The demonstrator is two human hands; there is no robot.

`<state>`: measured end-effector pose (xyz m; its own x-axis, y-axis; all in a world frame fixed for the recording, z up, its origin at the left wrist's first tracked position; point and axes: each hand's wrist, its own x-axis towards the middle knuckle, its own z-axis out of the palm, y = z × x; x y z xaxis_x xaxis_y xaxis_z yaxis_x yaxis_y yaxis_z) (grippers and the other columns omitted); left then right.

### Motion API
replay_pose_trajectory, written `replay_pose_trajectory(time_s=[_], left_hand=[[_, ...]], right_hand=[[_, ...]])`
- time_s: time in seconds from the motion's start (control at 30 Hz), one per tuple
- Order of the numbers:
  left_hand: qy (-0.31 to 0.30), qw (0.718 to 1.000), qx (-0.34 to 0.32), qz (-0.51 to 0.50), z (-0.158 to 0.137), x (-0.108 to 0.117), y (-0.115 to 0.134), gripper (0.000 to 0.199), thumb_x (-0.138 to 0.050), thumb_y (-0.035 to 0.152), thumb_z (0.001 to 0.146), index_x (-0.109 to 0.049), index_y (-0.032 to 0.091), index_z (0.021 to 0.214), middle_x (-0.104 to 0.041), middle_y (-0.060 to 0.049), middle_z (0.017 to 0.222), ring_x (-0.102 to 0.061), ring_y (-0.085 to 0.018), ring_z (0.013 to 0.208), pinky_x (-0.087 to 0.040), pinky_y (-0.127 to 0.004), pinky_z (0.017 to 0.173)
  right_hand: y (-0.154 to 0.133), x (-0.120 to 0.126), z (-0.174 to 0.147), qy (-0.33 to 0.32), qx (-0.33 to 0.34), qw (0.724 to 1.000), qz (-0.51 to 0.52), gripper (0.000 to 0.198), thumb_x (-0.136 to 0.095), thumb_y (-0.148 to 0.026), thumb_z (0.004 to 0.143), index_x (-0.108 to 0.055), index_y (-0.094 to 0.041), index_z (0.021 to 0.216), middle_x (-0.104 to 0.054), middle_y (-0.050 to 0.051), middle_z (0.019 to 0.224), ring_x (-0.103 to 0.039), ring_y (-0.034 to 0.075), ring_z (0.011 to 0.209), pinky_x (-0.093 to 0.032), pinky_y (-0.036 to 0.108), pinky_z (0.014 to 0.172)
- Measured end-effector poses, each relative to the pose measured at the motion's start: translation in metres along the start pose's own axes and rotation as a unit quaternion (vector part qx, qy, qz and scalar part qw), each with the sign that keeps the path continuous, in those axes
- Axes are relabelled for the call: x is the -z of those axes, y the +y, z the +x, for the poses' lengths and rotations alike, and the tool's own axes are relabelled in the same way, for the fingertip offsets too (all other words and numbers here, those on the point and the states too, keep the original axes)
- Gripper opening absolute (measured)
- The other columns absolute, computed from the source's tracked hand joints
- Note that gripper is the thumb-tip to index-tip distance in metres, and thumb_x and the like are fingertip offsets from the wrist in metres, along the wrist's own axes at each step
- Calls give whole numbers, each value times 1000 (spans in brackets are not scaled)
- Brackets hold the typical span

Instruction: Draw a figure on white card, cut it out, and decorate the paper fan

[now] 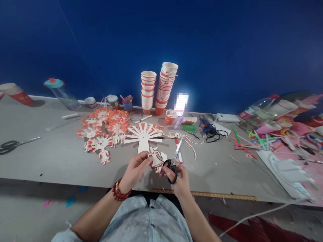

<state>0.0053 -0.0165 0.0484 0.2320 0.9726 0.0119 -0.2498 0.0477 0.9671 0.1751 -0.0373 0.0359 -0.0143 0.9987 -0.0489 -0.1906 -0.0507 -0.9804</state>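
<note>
Between thumb and fingers, my left hand pinches a small white paper cutout with red outlines, shaped like a little dress or figure. Black-handled scissors are in my right hand, blades pointing up and away from me, beside the cutout's right side. The thumb of my right hand is close to the cutout's lower edge; whether it touches is hard to tell. Just beyond my hands lies a paper cup cut into fanned white strips. Finished-looking orange and white paper figures lie in a pile to the left.
Two tall stacks of paper cups stand by the blue wall, near a lit phone. A second pair of scissors lies far left. A blue glue gun with its cord, coloured sticks and bottles crowd the right.
</note>
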Motion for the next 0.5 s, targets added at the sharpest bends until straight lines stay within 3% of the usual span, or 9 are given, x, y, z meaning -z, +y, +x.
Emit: replay_pose_trajectory(time_s=[0.13,0.33,0.43,0.5], left_hand=[[34,999,3,-17,-4,-3,-8,31,-61,44,90,-65,15,80,-62,-3,73,-56,-14,69,-47,-24,67],[11,1000,-1,-6,-4,-4,-12,24,-65,37,88,-62,14,79,-62,-1,70,-56,-12,63,-46,-23,64],[-6,1000,8,13,-2,-1,-11,25,-64,37,88,-61,14,79,-63,-1,69,-56,-12,61,-45,-23,62],[-24,999,16,23,-1,0,-11,24,-63,37,89,-61,14,81,-63,-1,70,-57,-12,60,-45,-23,61]], right_hand=[[7,-2,-1,28,13,999,-12,17,-74,-30,74,-65,-17,69,-67,1,61,-59,14,55,-45,24,57],[17,2,-1,38,17,999,-7,20,-73,-36,79,-66,-18,74,-66,1,60,-57,14,56,-41,24,55],[10,5,5,73,25,997,-8,19,-75,-36,78,-66,-18,80,-65,0,66,-55,13,57,-40,24,55],[2,6,11,63,30,998,-11,19,-76,-34,76,-68,-18,83,-66,1,73,-57,13,61,-43,24,58]])
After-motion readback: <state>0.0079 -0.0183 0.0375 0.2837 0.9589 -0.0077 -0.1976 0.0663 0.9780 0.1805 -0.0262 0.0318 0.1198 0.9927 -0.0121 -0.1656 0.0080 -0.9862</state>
